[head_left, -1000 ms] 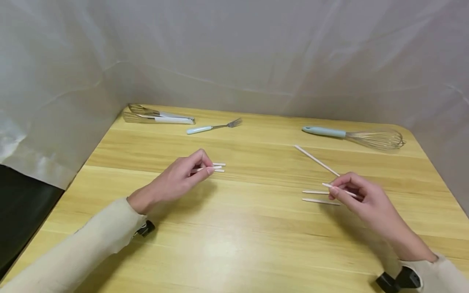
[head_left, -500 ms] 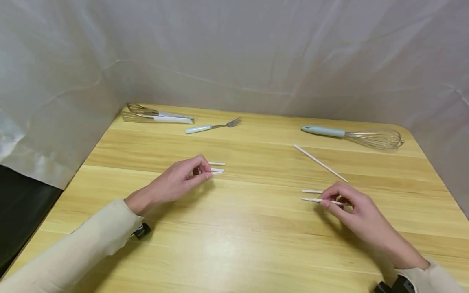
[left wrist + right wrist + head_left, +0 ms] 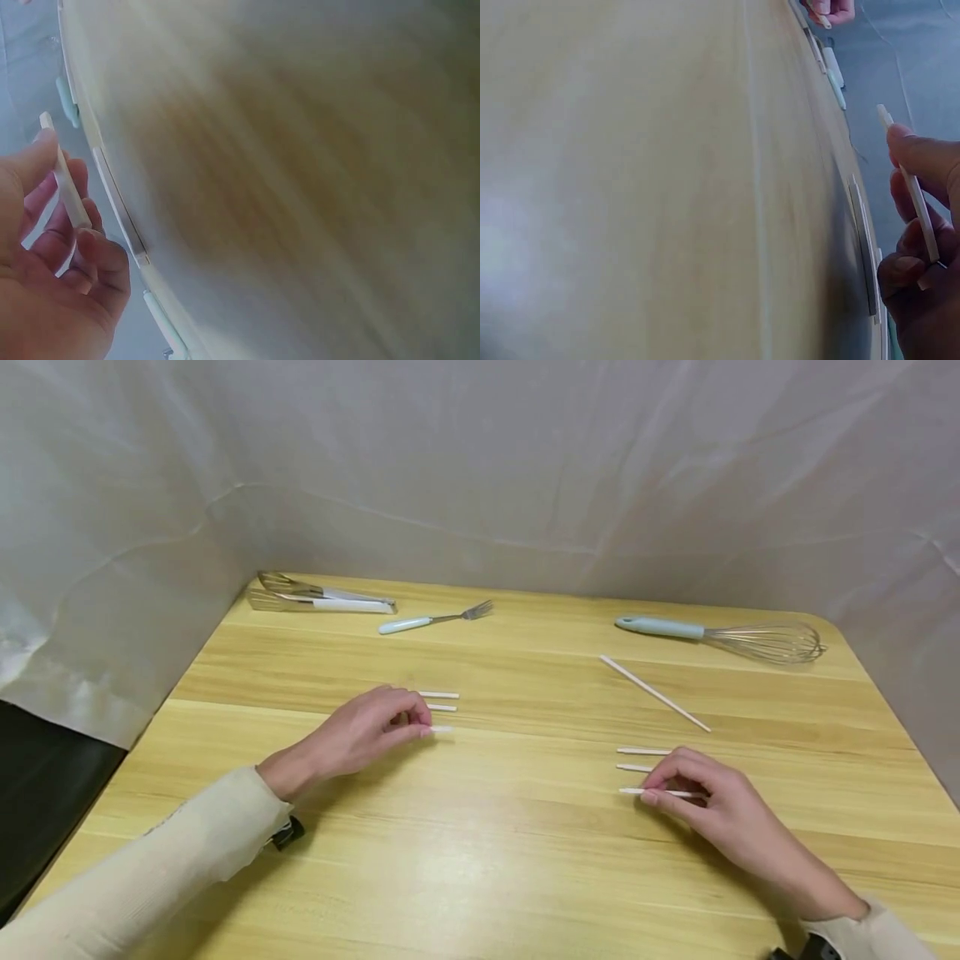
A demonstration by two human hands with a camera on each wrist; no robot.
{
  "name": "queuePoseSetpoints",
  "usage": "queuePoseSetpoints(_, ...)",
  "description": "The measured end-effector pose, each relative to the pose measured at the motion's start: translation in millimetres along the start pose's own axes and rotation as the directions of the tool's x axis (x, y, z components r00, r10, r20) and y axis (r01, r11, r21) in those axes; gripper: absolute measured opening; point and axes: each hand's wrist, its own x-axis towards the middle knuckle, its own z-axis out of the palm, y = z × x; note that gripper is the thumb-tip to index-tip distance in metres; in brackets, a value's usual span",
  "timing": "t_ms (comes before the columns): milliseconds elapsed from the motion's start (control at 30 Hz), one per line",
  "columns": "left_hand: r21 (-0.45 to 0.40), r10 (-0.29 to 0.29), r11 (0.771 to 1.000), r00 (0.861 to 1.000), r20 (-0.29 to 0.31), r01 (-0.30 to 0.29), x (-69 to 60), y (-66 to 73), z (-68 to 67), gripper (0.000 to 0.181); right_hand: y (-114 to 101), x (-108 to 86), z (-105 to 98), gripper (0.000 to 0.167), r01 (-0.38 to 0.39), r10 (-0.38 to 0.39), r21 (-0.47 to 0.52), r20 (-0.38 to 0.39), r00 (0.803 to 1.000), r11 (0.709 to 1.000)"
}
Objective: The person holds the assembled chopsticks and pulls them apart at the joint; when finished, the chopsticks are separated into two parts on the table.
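Fingers point(image 3: 660, 768) of the right hand point(image 3: 712, 802) pinch a white stick point(image 3: 675, 792) over the table point(image 3: 480, 827)'s right half; contact with the top we can't confirm. Since half a second ago it's shifted toward the near edge, past two parallel sticks point(image 3: 633, 752). Left hand point(image 3: 367, 727) pinches another stick point(image 3: 443, 728), likewise moved nearward of its own pair point(image 3: 442, 707). We'd judge each row is gaining a third. Beyond the right row, a loose stick point(image 3: 656, 693) lies slanted; then whisk point(image 3: 701, 632) toward the far right corner, fork point(image 3: 435, 621) near the far edge, tongs point(image 3: 326, 603) by the far left corner.
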Motion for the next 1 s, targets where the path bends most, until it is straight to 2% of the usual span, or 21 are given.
queuePoseSetpoints(233,0.027,0.019,0.999,1.000,0.005,-0.019,0.3,-2.6,0.4,0.004,1.8,-2.6,1.0,0.021,-0.013,0.014,-0.022,0.023,1.000,1.000)
queuePoseSetpoints(567,0.137,0.044,0.989,0.999,0.025,-0.047,11.5,-6.0,1.3,0.005,4.2,-1.7,3.3,0.022,-0.017,0.017,-0.107,-0.005,1.000,0.994)
queuePoseSetpoints(767,0.139,0.083,0.986,0.996,0.028,-0.086,14.8,-6.3,2.2,0.004,6.6,-0.5,5.6,0.027,0.035,-0.039,-0.165,-0.025,0.999,0.986)
queuePoseSetpoints(1000,0.153,0.096,0.983,0.995,0.034,-0.100,13.7,-6.7,1.1,0.005,8.4,1.1,5.6,0.030,0.073,-0.085,-0.225,-0.042,0.996,0.972)
